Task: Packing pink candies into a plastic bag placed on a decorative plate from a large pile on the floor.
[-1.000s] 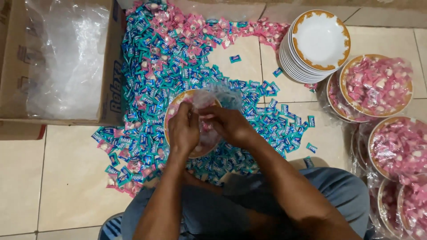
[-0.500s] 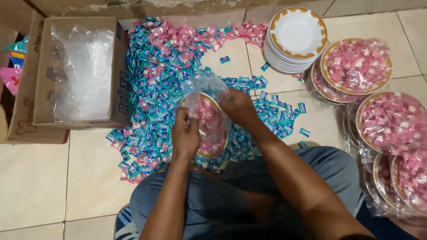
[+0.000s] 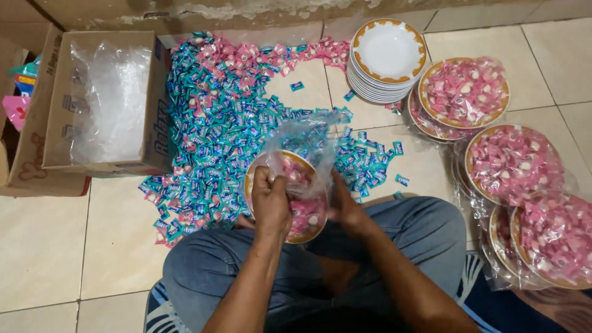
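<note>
Left hand (image 3: pixel 271 206): clenched on the near rim of the candy plate (image 3: pixel 300 216) and its clear bag (image 3: pixel 305 139).
Right hand (image 3: pixel 345 206): grasps the bag's right side.
Plate: between both hands, above the lap, tilted.
Bag mouth: points away, toward the candy pile (image 3: pixel 209 123) on the floor.

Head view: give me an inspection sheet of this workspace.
Surface: pale tiled floor.
Job's things: gold-rimmed plate of pink sweets inside a clear plastic bag.
Clutter: heap of blue and pink wrapped sweets; stack of white plates; bagged filled plates; cardboard box lined with plastic.
Grips: left hand and right hand both hold the bagged plate.
Cables: nothing seen.
Surroundings: rough wall base; person's crossed legs in jeans.
</note>
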